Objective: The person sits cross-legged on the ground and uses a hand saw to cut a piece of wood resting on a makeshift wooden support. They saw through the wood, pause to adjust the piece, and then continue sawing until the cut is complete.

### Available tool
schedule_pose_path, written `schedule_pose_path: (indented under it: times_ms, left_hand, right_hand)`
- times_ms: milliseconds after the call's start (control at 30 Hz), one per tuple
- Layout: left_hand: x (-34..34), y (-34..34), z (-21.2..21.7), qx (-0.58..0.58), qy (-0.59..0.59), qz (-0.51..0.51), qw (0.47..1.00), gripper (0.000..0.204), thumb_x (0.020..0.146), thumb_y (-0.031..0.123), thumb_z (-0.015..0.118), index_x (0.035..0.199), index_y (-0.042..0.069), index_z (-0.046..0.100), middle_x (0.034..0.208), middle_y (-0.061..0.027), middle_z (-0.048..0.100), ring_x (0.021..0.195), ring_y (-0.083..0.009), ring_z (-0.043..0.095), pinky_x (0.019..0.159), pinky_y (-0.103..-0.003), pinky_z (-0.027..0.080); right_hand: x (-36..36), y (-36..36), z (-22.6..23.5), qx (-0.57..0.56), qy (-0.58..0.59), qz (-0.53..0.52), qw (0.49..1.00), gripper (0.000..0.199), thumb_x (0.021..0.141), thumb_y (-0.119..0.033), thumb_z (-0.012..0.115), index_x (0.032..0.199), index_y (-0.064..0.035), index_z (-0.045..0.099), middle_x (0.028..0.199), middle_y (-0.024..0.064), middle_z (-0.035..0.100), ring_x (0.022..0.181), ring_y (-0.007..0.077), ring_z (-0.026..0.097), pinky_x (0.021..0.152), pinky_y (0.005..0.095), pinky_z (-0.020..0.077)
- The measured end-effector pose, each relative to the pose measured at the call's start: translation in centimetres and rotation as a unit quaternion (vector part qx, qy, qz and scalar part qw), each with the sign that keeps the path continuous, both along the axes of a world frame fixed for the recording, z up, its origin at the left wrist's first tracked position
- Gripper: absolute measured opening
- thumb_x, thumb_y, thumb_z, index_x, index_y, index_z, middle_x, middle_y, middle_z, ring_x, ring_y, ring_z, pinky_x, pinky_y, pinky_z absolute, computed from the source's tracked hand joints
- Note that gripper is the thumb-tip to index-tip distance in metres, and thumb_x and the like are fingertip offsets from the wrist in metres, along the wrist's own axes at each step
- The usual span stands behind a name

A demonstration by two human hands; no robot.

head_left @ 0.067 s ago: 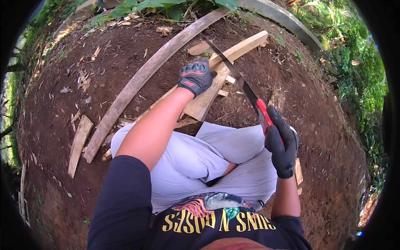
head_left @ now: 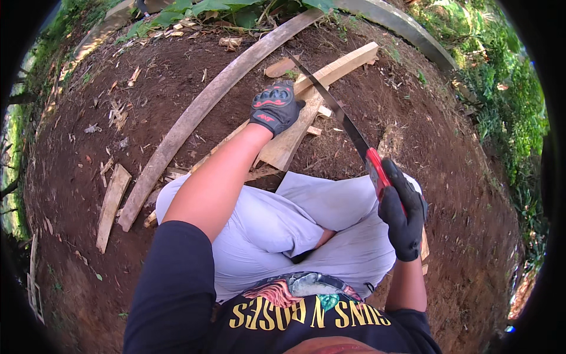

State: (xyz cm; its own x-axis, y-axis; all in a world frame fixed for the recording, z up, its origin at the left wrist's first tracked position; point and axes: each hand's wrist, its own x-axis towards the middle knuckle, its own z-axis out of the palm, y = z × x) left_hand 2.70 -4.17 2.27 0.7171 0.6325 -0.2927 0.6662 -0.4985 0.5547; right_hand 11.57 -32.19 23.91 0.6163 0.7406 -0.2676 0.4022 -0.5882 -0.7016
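My left hand (head_left: 276,109), in a black glove with red trim, is closed around a long pale timber strip (head_left: 348,64) and presses it down. The strip lies slanting across a wider pale board (head_left: 285,148) on the soil. A handsaw (head_left: 346,121) with a red handle is gripped in my right hand (head_left: 405,206), also gloved in black. Its dark blade slants away to the far left and crosses the strip just right of my left hand. Whether its teeth sit in a cut is too small to tell.
A long weathered plank (head_left: 197,112) curves across the ground to my left, with a short board (head_left: 113,206) beyond it. Small wood offcuts (head_left: 313,131) lie beside the wider board. A grey concrete edge (head_left: 413,29) and broad green leaves (head_left: 236,13) border the far side.
My right hand has drawn the saw a little back toward me and to the right, so the blade's tip is nearer the strip. My left hand stays nearly in place.
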Motion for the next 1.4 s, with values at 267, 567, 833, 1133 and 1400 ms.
schedule_pose_path:
  times_ms: [267, 567, 833, 1133, 1400]
  left_hand:
    - [0.2, 0.7, 0.4, 0.005, 0.005, -0.015, 1.0, 0.062, 0.094, 0.047, 0.072, 0.134, 0.001, 0.061, 0.128, -0.0279, 0.069, 0.118, -0.0468, 0.068, 0.1, -0.056, 0.053]
    - [0.4, -0.7, 0.5, 0.04, 0.02, 0.008, 0.999, 0.061, 0.094, 0.046, 0.072, 0.136, 0.003, 0.061, 0.132, -0.0264, 0.069, 0.119, -0.0452, 0.067, 0.102, -0.055, 0.053]
    - [0.0, -2.1, 0.6, 0.082, 0.053, -0.031, 0.995, 0.058, 0.093, 0.04, 0.074, 0.137, 0.005, 0.059, 0.13, -0.0258, 0.068, 0.119, -0.0435, 0.067, 0.101, -0.054, 0.054]
    - [-4.0, -2.5, 3.5, 0.037, 0.16, -0.08, 0.983, 0.069, 0.087, 0.047, 0.074, 0.14, 0.007, 0.059, 0.132, -0.0277, 0.069, 0.125, -0.045, 0.065, 0.106, -0.052, 0.053]
    - [-11.7, -4.0, 4.5, 0.07, 0.321, -0.115, 0.938, 0.073, 0.086, 0.062, 0.075, 0.133, 0.006, 0.07, 0.133, -0.0221, 0.071, 0.123, -0.04, 0.069, 0.104, -0.05, 0.055]
  right_hand:
    - [0.5, 2.0, 0.4, 0.094, -0.1, 0.042, 0.99, 0.039, 0.099, -0.005, 0.061, 0.136, 0.0018, 0.069, 0.124, 0.0239, 0.076, 0.115, 0.0323, 0.075, 0.1, 0.0403, 0.0555]
    - [1.4, 1.5, 2.8, -0.007, 0.036, -0.042, 0.998, 0.037, 0.1, -0.012, 0.064, 0.136, -0.007, 0.073, 0.116, 0.0201, 0.078, 0.089, 0.0258, 0.078, 0.084, 0.0355, 0.0574]
    - [-1.4, -3.5, -0.7, 0.074, -0.021, -0.02, 0.997, 0.04, 0.101, -0.018, 0.067, 0.141, -0.0155, 0.069, 0.122, 0.02, 0.076, 0.103, 0.0344, 0.077, 0.09, 0.0409, 0.0585]
    - [-1.9, -6.8, -1.1, 0.095, -0.036, -0.032, 0.994, 0.041, 0.102, -0.024, 0.062, 0.142, -0.0212, 0.069, 0.115, 0.0177, 0.078, 0.098, 0.0379, 0.076, 0.09, 0.0449, 0.0586]
    - [-1.3, -8.7, -4.0, 0.157, -0.066, -0.018, 0.985, 0.042, 0.1, -0.031, 0.057, 0.137, -0.0168, 0.071, 0.101, 0.0195, 0.078, 0.089, 0.039, 0.075, 0.083, 0.0484, 0.0579]
